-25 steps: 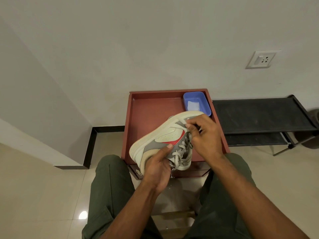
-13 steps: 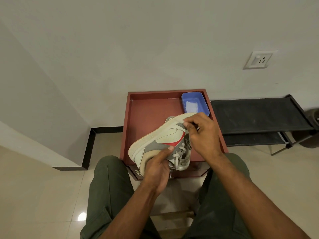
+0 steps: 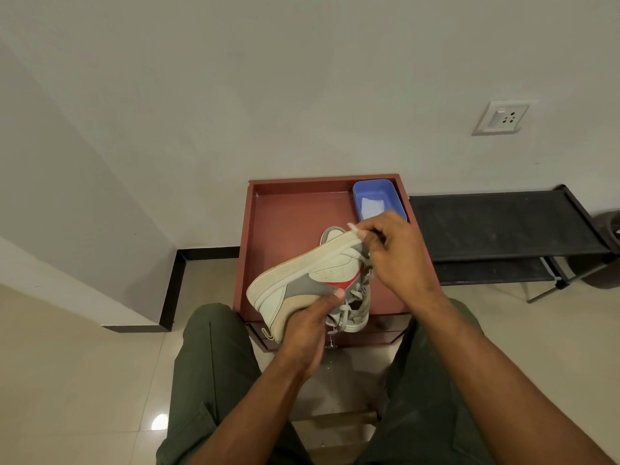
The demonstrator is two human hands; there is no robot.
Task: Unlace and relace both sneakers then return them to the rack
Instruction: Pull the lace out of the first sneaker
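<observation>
Head view: cream-and-grey leather sneaker with red swoosh (image 3: pixel 313 280) held on its side over the red-brown wooden tray table (image 3: pixel 285 213), toe up-right. Left hand (image 3: pixel 307 327) grips the heel; right hand (image 3: pixel 394 251), nearer the toe-end eyelets, pinches the pale flat lace (image 3: pixel 355 229).

A raised rim runs round the red-brown counter (image 3: pixel 285 209), so a hand must come in from above. Its left half and far-left corner are bare. A blue tub (image 3: pixel 379 201) fills the far-right corner, touching the rim. A sneaker (image 3: pixel 312 280), held tilted on its side over the near edge, blocks the near-right part, with the left hand (image 3: pixel 305 330) under it and the right hand (image 3: pixel 399 253) just in front of the tub. The black rack (image 3: pixel 503 226) stands beside the counter's right edge, its top shelf bare.
</observation>
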